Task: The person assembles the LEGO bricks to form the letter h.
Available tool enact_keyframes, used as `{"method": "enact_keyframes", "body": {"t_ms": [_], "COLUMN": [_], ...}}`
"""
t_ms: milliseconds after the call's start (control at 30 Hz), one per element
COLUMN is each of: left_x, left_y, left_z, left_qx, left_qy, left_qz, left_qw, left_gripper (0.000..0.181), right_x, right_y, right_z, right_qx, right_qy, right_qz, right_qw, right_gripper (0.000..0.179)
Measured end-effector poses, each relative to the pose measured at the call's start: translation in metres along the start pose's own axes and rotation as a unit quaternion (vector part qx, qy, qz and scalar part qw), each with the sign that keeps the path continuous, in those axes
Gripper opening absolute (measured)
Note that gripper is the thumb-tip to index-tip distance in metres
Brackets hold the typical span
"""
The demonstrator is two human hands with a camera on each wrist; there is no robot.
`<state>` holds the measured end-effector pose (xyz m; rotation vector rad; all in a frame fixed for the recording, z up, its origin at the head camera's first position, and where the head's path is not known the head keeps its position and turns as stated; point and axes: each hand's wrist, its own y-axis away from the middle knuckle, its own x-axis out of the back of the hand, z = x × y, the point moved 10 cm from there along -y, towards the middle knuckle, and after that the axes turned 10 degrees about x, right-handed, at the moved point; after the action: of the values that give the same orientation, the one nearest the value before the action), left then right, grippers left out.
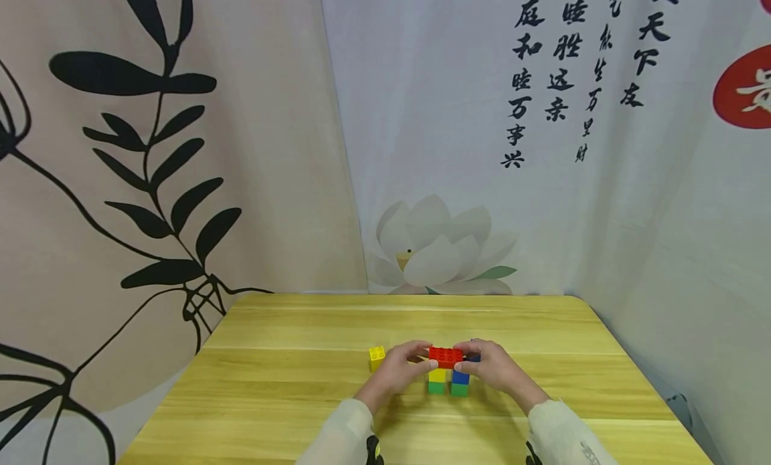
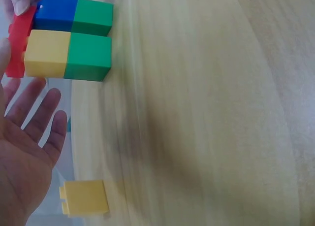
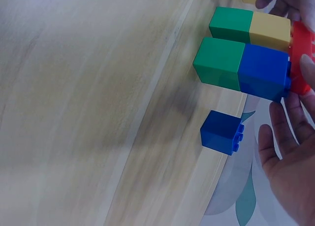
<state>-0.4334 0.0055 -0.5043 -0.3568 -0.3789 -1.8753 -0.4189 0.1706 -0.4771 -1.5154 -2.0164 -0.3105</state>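
A long red toy brick (image 1: 446, 357) lies across the tops of two short stacks, its studs upward. My left hand (image 1: 400, 368) pinches its left end between thumb and fingers. At the opposite end, my right hand (image 1: 494, 368) grips it the same way. The left stack has a yellow brick (image 2: 47, 53) over a green brick (image 2: 88, 57). In the right one, a blue brick (image 3: 264, 71) sits on another green brick (image 3: 219, 62). A narrow gap separates the stacks. The right wrist view shows blue studs just under the red brick, not fully pressed in.
A loose yellow brick (image 1: 377, 358) stands on the wooden table (image 1: 271, 385), left of my left hand. Behind my right hand is a loose blue brick (image 3: 220, 132), mostly hidden in the head view. Printed curtains (image 1: 289, 184) hang beyond the table's back edge.
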Motion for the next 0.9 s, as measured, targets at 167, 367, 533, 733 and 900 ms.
{"method": "enact_keyframes", "body": {"t_ms": [167,367,533,733,900], "left_x": [0.001,0.000,-0.001,-0.001,-0.001], "left_y": [0.002,0.002,0.001,0.001,0.003], "left_z": [0.005,0.006,0.009,0.011,0.012], "left_qx": [-0.007,-0.012,-0.022,-0.026,-0.025], "left_qy": [0.003,-0.002,-0.011,-0.021,-0.027], "left_qz": [-0.003,-0.009,-0.017,-0.020,-0.016], "left_qw": [1.0000,0.9999,0.9995,0.9992,0.9992], "left_gripper": [0.029,0.028,0.027,0.027,0.029], "right_x": [0.000,0.000,0.001,0.001,0.000], "right_y": [-0.001,-0.001,0.000,0.002,0.003], "right_z": [0.000,0.000,0.002,0.002,0.003], "right_qx": [0.001,0.003,-0.003,-0.003,-0.008], "right_qy": [0.002,0.004,0.001,0.005,0.003], "right_qz": [-0.001,0.004,0.012,0.019,0.019], "right_qw": [1.0000,1.0000,0.9999,0.9998,0.9998], "right_gripper": [0.033,0.034,0.035,0.036,0.039]}}
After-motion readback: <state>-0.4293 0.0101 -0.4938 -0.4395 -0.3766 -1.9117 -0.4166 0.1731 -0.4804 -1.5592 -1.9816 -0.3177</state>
